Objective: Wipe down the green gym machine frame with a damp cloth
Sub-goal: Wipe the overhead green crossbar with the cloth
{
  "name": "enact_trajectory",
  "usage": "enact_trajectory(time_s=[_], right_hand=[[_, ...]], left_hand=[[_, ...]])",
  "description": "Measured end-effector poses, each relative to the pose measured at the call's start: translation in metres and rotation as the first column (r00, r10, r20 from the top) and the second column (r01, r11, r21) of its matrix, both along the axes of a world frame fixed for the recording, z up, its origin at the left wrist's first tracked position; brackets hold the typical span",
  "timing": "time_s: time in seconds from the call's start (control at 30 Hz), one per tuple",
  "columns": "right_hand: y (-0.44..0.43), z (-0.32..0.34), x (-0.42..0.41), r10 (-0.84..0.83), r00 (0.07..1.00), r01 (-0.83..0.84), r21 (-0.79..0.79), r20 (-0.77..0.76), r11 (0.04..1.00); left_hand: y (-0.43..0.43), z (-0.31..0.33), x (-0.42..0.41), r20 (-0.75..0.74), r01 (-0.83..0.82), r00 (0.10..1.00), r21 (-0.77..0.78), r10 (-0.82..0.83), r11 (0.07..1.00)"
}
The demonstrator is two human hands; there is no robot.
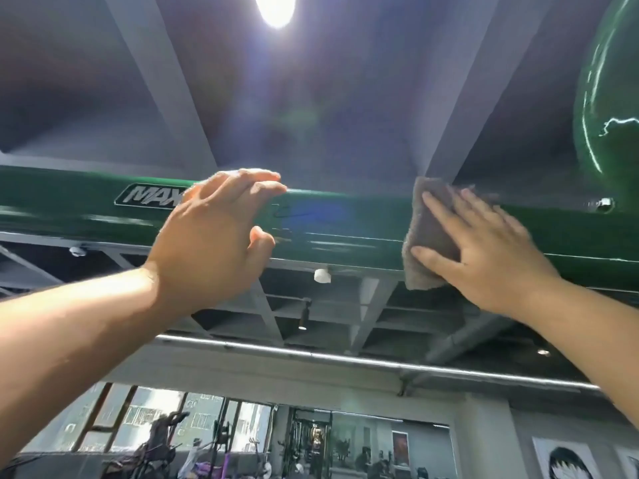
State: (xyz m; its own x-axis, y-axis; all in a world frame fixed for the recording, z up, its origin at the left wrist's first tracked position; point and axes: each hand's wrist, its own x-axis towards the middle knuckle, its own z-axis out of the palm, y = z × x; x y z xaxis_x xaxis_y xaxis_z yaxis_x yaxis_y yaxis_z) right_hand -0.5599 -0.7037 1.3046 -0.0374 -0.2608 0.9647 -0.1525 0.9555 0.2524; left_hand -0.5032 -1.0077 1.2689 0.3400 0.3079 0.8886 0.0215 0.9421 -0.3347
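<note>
In the head view, the green frame bar (345, 219) ran overhead from left to right. The right hand (491, 250) pressed a grey cloth (423, 243) flat on its near face, grip spread and fingers straight, likely to wipe a wider strip. The left hand (211, 236), grip apart, sat at the bar's top edge, probably to steady the person.

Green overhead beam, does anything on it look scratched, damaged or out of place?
One thing: a thin dark squiggle on the green beam, between the left hand and the cloth. It could be a scratch or pen mark; motion blur prevents telling.
</note>
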Motion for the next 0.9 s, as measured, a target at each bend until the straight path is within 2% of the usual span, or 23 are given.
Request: enact_trajectory(time_s=[0.07, 0.1, 0.23, 0.3, 0.37, 0.4, 0.47, 0.5, 0.53, 0.6, 0.67, 0.73, 0.77, 0.8, 0.83, 0.87, 0.9], right_hand=[[-0.033, 0.02, 0.009, 0.051, 0.999, -0.053, -0.12, -0.014, 0.991], [-0.059, 0.033, 0.014, 0.085, 0.996, -0.083, -0.132, 0.009, 0.988], [-0.155, 0.061, 0.031, 0.163, 0.973, -0.169, 0.022, 0.162, 0.985], [-0.156, 0.056, 0.031, 0.154, 0.978, -0.171, 0.118, 0.143, 0.978], [-0.132, 0.04, 0.031, 0.174, 0.979, -0.188, 0.142, 0.108, 0.972], [-0.115, 0.034, 0.031, 0.189, 0.977, -0.197, 0.085, 0.095, 0.977], [-0.091, 0.029, 0.032, 0.167, 0.983, -0.155, -0.145, 0.078, 0.977], [-0.092, 0.033, 0.032, 0.111, 0.99, -0.086, -0.252, 0.088, 0.964], [-0.104, 0.039, 0.031, 0.05, 0.993, -0.016, -0.293, 0.107, 0.956], [-0.15, 0.045, 0.03, 0.018, 0.995, 0.002, -0.2, 0.099, 0.98], [-0.196, 0.041, 0.027, 0.105, 0.993, -0.105, -0.001, 0.054, 0.994], [-0.208, 0.033, 0.025, 0.205, 0.977, -0.211, 0.111, 0.063, 0.971], [-0.202, 0.03, 0.024, 0.299, 0.947, -0.312, 0.126, 0.115, 0.942], [-0.193, 0.026, 0.025, 0.415, 0.888, -0.442, 0.116, 0.199, 0.89], [-0.183, 0.022, 0.026, 0.532, 0.803, -0.57, 0.087, 0.269, 0.817], [-0.172, 0.019, 0.027, 0.613, 0.737, -0.648, 0.041, 0.284, 0.76], [-0.159, 0.018, 0.027, 0.661, 0.711, -0.676, -0.025, 0.24, 0.736]], left_hand=[[-0.013, 0.004, -0.003, -0.016, -0.012, 1.0, -0.025, 0.011, 1.0], [-0.022, 0.006, -0.005, -0.027, -0.027, 0.999, -0.025, 0.026, 0.999], [-0.057, 0.013, -0.013, -0.003, -0.068, 0.998, 0.063, 0.069, 0.996], [-0.064, 0.02, -0.018, 0.045, -0.092, 0.995, 0.043, 0.09, 0.995], [-0.068, 0.024, -0.02, 0.043, -0.05, 0.998, 0.001, 0.05, 0.999], [-0.068, 0.026, -0.02, 0.022, -0.015, 1.0, -0.015, 0.015, 1.0], [-0.07, 0.025, -0.021, -0.006, 0.022, 1.0, -0.063, -0.022, 0.998], [-0.074, 0.025, -0.023, -0.028, 0.018, 0.999, -0.091, -0.021, 0.996], [-0.079, 0.026, -0.024, -0.044, 0.019, 0.999, -0.12, -0.025, 0.993], [-0.086, 0.026, -0.022, -0.025, 0.091, 0.995, -0.139, -0.095, 0.986], [-0.089, 0.027, -0.012, 0.041, 0.275, 0.961, -0.1, -0.272, 0.956], [-0.086, 0.033, -0.002, 0.203, 0.518, 0.846, -0.096, -0.493, 0.85], [-0.081, 0.037, 0.002, 0.31, 0.583, 0.785, -0.081, -0.536, 0.808], [-0.074, 0.042, 0.005, 0.404, 0.58, 0.76, -0.068, -0.509, 0.812], [-0.067, 0.044, 0.006, 0.473, 0.5, 0.784, -0.1, -0.401, 0.86], [-0.062, 0.044, 0.008, 0.474, 0.366, 0.847, -0.191, -0.241, 0.911], [-0.058, 0.045, 0.008, 0.425, 0.214, 0.902, -0.278, -0.08, 0.936]])
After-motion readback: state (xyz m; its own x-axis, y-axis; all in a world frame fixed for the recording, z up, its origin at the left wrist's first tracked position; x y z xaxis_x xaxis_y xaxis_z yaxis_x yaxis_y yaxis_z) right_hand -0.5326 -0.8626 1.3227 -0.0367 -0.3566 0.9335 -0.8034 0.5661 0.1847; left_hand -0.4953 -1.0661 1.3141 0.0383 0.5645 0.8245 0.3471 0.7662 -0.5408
